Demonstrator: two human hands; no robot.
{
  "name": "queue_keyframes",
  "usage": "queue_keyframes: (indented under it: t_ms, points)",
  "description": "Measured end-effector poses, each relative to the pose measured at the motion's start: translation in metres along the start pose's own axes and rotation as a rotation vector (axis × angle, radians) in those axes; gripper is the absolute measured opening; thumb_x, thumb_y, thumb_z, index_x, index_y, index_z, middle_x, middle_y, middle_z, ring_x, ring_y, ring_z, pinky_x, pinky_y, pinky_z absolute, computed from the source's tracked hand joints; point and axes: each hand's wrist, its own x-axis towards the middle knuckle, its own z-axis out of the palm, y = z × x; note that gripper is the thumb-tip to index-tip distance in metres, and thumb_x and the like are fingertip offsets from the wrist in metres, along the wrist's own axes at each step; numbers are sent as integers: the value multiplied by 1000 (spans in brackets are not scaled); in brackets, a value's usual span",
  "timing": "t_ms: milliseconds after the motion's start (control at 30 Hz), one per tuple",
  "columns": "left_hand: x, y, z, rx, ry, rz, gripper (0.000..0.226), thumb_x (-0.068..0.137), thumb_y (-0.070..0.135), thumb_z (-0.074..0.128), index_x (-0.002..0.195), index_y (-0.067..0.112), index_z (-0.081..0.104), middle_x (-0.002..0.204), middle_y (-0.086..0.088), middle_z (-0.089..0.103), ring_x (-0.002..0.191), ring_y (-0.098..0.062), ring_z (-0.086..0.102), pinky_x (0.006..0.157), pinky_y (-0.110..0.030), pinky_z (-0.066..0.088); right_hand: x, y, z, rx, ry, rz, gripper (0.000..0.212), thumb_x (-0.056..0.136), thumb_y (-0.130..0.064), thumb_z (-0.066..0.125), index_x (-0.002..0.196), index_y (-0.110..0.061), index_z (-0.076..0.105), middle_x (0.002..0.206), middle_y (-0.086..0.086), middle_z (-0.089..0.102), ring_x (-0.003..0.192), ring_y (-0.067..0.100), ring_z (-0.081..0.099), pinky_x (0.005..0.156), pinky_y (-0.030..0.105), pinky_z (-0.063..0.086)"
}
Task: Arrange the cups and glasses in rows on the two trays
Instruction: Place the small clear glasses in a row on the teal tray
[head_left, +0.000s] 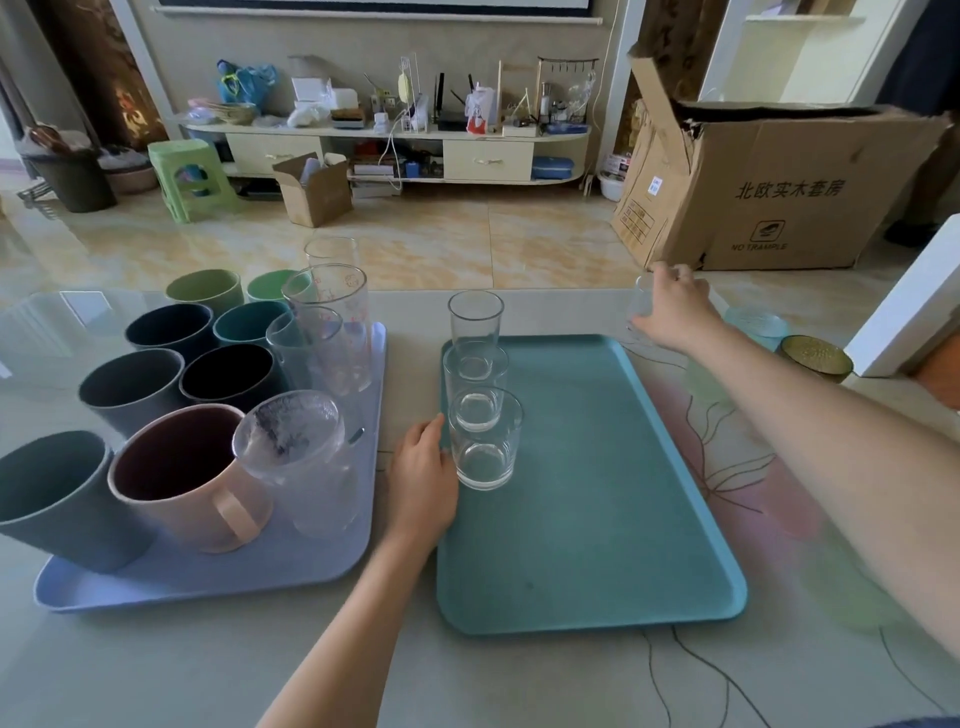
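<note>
— Pale and glossy, the table (519, 675) filled the near half of the view, with a tiled floor and a big cardboard box (779, 192) beyond it at the far right. What sat on it?

— Two trays. The lilac tray (208, 577) on the left was packed: dark and green cups in rows, a pink mug (187, 478) near, tall clear glasses along its right side. The teal tray (597, 493) on the right was mostly bare, with only a single row of three clear tumblers (483, 415) running near to far along its left edge.

— And the hands?

— The left hand (423, 478) lay at the teal tray's left rim, fingers curved and touching the nearest tumbler (485, 441); whether it gripped the glass or merely steadied it, I could not tell. The right hand (675, 312) was stretched far out, closed around a loose glass (640, 299) standing upright on the table just beyond the tray's far right corner.

— So the next move turned on what?

— That glass stood far and right of the row. My judgement: the open space beside the row lay near and left of the right hand, so the right arm was the one to carry it.
</note>
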Motion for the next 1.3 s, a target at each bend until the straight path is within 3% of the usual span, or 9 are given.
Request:
queue_keyframes:
  t_ms: [200,400,533,700,800,900,1067,1167,1300]
  points:
    - [4,-7,6,-80,39,16,32,86,-2,52,116,5,63,111,-7,61,96,-26,58,79,-28,44,49,7,22,-122,-79,114,90,84,-53,59,148,-15,8,155,21,9,138,43,19,105,53,31]
    - [6,-12,9,-67,61,36,33,86,-2,53,116,6,63,105,-2,61,91,-23,59,73,-24,38,71,9,41,-165,-174,190,78,93,-53,41,150,-21,-2,159,13,-5,143,46,1,110,54,23]
    - [6,-13,9,-79,68,48,34,86,-2,54,117,9,64,104,-1,61,91,-22,59,75,-26,42,73,11,50,-140,-74,155,60,95,-41,44,145,-19,18,155,17,8,136,47,16,101,54,35]
    - [6,-13,9,-61,71,64,36,86,-1,55,119,10,63,105,-1,62,92,-22,59,77,-28,44,68,10,49,-32,-5,106,34,92,-29,54,119,-19,36,134,24,30,123,42,29,87,48,42]
    - [7,-14,9,-63,69,53,36,86,0,55,119,11,63,106,-1,62,93,-24,59,80,-32,47,64,6,47,36,-17,103,39,85,-26,60,116,-19,37,123,25,40,119,41,32,81,42,38]
    - [7,-15,9,-62,66,44,36,87,2,54,121,11,62,111,-1,63,96,-24,59,83,-35,48,55,6,38,108,-8,86,52,81,-22,66,124,-21,37,126,23,39,120,41,32,76,39,35]
    - [8,-15,9,-55,56,19,34,87,1,53,119,7,63,111,-7,64,96,-28,59,78,-31,43,8,1,18,154,127,-70,68,77,-22,68,133,-26,31,121,20,44,116,37,35,75,37,42]
    - [5,-10,5,-110,31,1,32,89,2,51,119,7,63,116,-6,65,103,-26,59,84,-30,44,-33,-9,4,226,164,-146,69,77,-23,67,136,-28,31,121,15,46,117,33,35,74,33,39]
    - [-5,-4,-1,-141,-13,21,30,94,4,47,115,12,66,119,-3,66,108,-24,59,85,-28,42,-97,-21,-12,312,95,-219,72,76,-26,71,136,-30,31,117,10,49,113,28,39,76,31,34]
